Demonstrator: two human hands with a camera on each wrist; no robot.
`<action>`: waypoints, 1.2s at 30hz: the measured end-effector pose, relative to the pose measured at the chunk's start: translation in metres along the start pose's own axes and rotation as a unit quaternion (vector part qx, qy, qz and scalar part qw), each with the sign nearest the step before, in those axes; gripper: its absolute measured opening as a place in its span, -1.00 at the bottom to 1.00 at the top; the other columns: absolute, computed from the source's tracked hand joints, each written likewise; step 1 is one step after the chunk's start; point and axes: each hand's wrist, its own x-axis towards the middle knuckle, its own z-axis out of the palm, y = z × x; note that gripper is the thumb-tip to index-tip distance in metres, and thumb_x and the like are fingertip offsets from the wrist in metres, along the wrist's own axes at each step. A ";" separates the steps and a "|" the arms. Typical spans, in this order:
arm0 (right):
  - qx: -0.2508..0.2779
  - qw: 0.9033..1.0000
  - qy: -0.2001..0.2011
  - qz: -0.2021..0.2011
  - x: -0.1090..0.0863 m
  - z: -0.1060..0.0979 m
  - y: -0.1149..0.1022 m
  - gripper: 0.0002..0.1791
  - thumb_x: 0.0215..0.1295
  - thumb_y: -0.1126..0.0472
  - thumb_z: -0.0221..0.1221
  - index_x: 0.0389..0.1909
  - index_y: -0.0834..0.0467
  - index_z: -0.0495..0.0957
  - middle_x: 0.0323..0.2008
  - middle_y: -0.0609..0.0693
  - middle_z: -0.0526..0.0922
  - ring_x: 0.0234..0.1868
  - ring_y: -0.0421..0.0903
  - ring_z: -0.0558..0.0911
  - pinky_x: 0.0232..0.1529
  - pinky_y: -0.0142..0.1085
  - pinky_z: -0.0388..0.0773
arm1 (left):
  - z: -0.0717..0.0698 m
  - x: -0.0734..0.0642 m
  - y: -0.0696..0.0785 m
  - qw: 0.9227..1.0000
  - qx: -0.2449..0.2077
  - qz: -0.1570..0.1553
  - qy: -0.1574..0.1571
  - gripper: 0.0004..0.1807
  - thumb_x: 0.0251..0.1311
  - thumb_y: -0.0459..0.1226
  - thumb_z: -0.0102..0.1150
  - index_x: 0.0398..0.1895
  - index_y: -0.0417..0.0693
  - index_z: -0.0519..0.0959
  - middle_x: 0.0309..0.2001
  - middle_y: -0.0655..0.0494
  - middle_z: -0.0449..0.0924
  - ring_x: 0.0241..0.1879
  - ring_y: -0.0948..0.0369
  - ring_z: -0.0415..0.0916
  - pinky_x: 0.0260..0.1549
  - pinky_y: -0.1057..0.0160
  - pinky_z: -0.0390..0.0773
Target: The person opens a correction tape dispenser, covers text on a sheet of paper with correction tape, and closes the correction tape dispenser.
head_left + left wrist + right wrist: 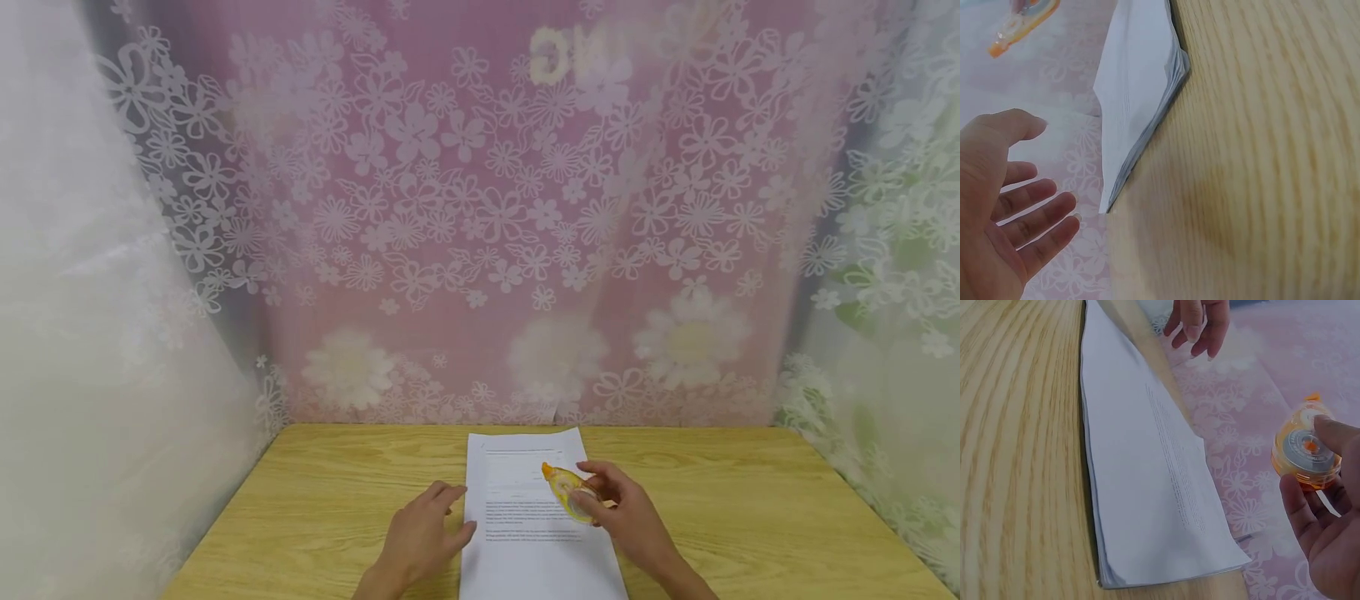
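Observation:
My right hand holds a yellow-orange correction tape above the printed sheet, its orange tip pointing up and to the left. In the right wrist view, thumb and fingers pinch the clear body of the correction tape, and a grey reel shows inside. Beneath lies a stack of white paper with printed text on the top sheet. Beside the stack's left edge is my left hand, its fingers loosely bent. The left wrist view shows that hand holding nothing, apart from the paper.
The paper lies on a wood-grain table. Behind the table hangs a pink curtain with white flowers, and pale translucent sheets flank both sides. The stack's corners curl up slightly.

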 end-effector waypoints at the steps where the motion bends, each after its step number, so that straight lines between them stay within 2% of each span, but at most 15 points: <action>1: -0.011 1.000 -0.001 -0.003 0.000 0.000 0.000 -0.57 0.19 0.15 0.32 0.06 0.21 0.54 -0.22 0.07 0.61 -0.31 -0.09 0.58 -0.42 -0.26 0.60 | 0.000 0.000 0.001 1.000 -0.005 0.000 0.000 -0.56 0.13 -0.04 0.27 0.02 -0.07 0.60 -0.12 0.13 0.56 -0.34 0.27 0.56 -0.55 0.34 0.46; 5: -0.065 0.998 -0.003 -0.022 -0.001 0.000 0.002 -0.66 0.18 0.08 0.32 -0.06 0.12 0.62 -0.14 -0.02 0.63 -0.27 -0.17 0.55 -0.39 -0.35 0.55 | -0.001 0.002 0.003 1.000 -0.014 -0.003 -0.008 -0.59 0.17 -0.05 0.25 0.03 -0.06 0.60 -0.10 0.13 0.56 -0.30 0.24 0.57 -0.54 0.34 0.47; 10: -0.110 0.991 -0.036 -0.067 0.001 -0.002 0.001 -0.68 0.23 0.02 0.26 -0.03 0.00 0.62 -0.09 -0.09 0.60 -0.30 -0.18 0.50 -0.39 -0.35 0.50 | -0.002 0.004 0.004 1.000 -0.017 -0.003 -0.017 -0.58 0.20 -0.04 0.23 0.04 -0.06 0.59 -0.08 0.16 0.55 -0.27 0.25 0.58 -0.50 0.32 0.49; 18: -0.165 0.974 -0.065 -0.139 0.005 -0.005 -0.001 -0.69 0.29 -0.03 0.20 0.01 -0.04 0.60 -0.24 -0.21 0.56 -0.39 -0.26 0.46 -0.45 -0.38 0.46 | 0.000 0.010 0.009 0.996 -0.064 0.038 -0.047 -0.57 0.26 0.01 0.17 0.07 -0.04 0.59 -0.11 0.20 0.53 -0.25 0.34 0.54 -0.41 0.36 0.50; 25: -0.196 0.960 -0.080 -0.184 0.007 -0.006 -0.001 -0.71 0.27 0.01 0.22 -0.01 -0.07 0.63 -0.31 -0.29 0.51 -0.47 -0.30 0.41 -0.48 -0.40 0.44 | -0.001 0.017 0.017 0.994 -0.072 0.065 -0.051 -0.53 0.34 0.10 0.01 0.10 0.01 0.57 -0.11 0.32 0.52 -0.23 0.36 0.53 -0.38 0.37 0.51; 30: -0.205 0.955 -0.088 -0.194 0.006 -0.003 0.001 -0.71 0.26 0.00 0.22 -0.03 -0.05 0.65 -0.29 -0.29 0.51 -0.46 -0.32 0.41 -0.47 -0.40 0.45 | 0.003 0.018 0.021 0.993 -0.070 0.087 -0.038 -0.56 0.37 0.07 -0.03 0.07 0.02 0.58 -0.13 0.33 0.53 -0.25 0.41 0.53 -0.37 0.43 0.51; 36: -0.207 0.956 -0.096 -0.185 0.003 -0.002 0.004 -0.70 0.26 -0.02 0.22 -0.03 -0.06 0.65 -0.29 -0.29 0.52 -0.44 -0.33 0.42 -0.45 -0.40 0.47 | 0.005 0.020 0.026 0.991 -0.081 0.104 -0.028 -0.60 0.36 0.05 -0.01 0.02 0.03 0.61 -0.16 0.34 0.54 -0.28 0.43 0.53 -0.40 0.49 0.49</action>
